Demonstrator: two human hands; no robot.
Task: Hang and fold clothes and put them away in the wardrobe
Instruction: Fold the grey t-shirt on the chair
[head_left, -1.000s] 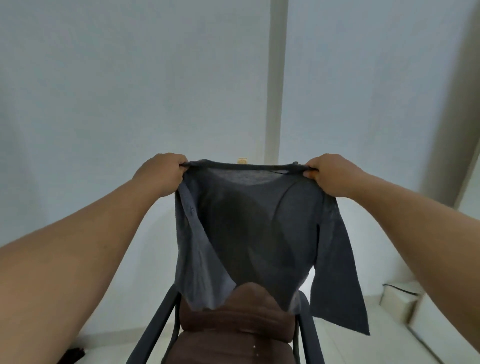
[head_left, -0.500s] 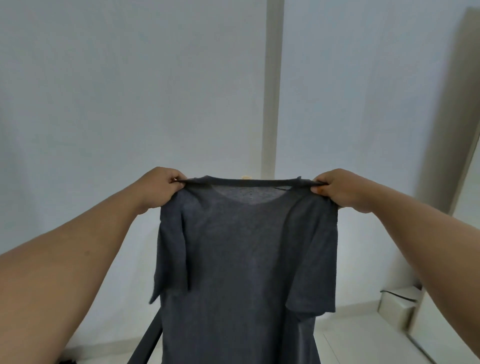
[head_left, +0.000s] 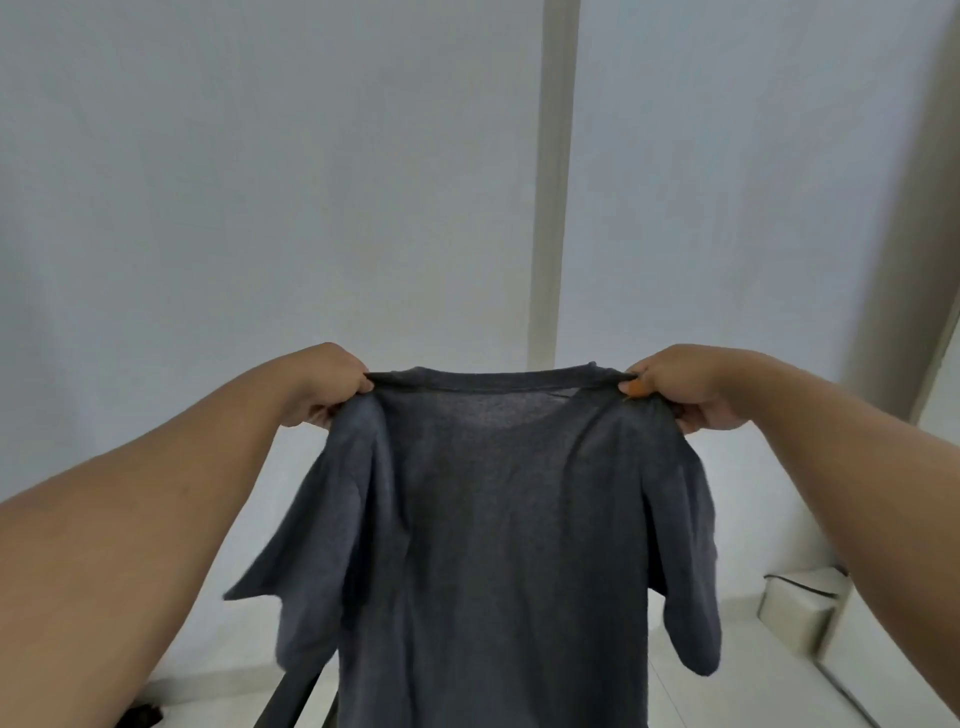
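Observation:
A dark grey short-sleeved T-shirt (head_left: 498, 530) hangs in front of me, stretched out flat by its shoulders. My left hand (head_left: 324, 382) grips the left shoulder seam next to the collar. My right hand (head_left: 680, 387) grips the right shoulder seam in the same way. The collar runs taut between the two hands. Both sleeves hang loose, the left one flared outward. The shirt's hem drops out of the frame at the bottom.
A pale wall (head_left: 260, 208) with a vertical trim strip (head_left: 553, 182) fills the background. A dark chair frame (head_left: 288, 699) pokes out under the shirt at lower left. A white box (head_left: 800, 603) sits on the floor at the right.
The shirt has dropped open from a bunched state into a full hanging spread and now hides the brown chair back. Both hands have kept their grip and moved slightly lower and wider.

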